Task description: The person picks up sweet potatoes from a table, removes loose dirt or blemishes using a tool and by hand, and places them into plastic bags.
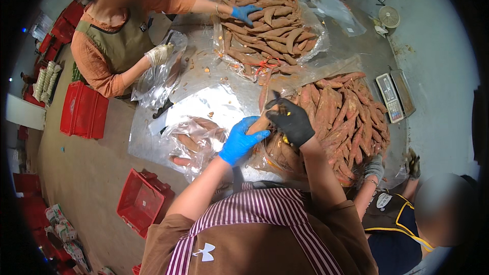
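My left hand [241,141], in a blue glove, grips a sweet potato [260,124] over the table's near edge. My right hand [291,121], in a dark glove, is at the root's upper end, closed around a small dark-bladed tool [276,94], probably a knife; its handle is mostly hidden. Below my right hand lies an opened plastic bag of sweet potatoes [282,152]. Left of my left hand, a clear plastic bag [191,141] holds several more. A large heap of reddish sweet potatoes [344,118] lies right of my right hand.
Another pile of sweet potatoes [267,30] lies farther back, a co-worker's blue-gloved hand [246,13] on it. A digital scale [389,97] stands at the right. Another person's gloved hand [374,168] is near the right heap. Red crates [143,200] stand on the floor at left.
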Motion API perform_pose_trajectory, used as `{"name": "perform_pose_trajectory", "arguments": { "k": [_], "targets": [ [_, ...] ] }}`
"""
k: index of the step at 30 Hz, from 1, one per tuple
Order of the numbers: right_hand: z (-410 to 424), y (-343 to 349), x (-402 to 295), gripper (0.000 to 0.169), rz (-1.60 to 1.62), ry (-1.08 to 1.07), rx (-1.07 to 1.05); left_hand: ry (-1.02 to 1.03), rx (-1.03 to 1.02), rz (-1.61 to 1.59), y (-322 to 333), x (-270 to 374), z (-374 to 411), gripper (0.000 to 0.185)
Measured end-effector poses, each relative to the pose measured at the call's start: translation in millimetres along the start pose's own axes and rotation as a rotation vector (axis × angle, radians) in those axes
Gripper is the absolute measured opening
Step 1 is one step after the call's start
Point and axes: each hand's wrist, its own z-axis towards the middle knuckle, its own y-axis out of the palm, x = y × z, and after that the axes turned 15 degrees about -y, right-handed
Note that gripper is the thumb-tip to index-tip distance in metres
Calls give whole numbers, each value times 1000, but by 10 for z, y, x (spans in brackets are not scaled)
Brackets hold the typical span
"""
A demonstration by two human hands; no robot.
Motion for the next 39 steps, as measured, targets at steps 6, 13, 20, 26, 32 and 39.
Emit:
{"name": "perform_pose_trajectory", "arguments": {
  "k": [6,13,20,26,32,39],
  "targets": [
    [-65,-825,-337,15,270,-250,648,-31,158,522,-474,-479,410,37],
    [-127,-603,-9,17,894,69,563,179,69,684,22,259,9,79],
    [-443,11,543,27,1039,375,113,156,46,-305,97,254,-25,51],
    [-293,149,254,19,-138,142,152,-26,-24,-700,-264,4,-84,39],
    [-61,426,117,19,-358,-70,-89,-180,-248,-1129,-501,-162,-106,48],
    [5,654,124,17,-521,-278,-205,-250,-278,-1036,-644,-200,-165,56]
  ]
}}
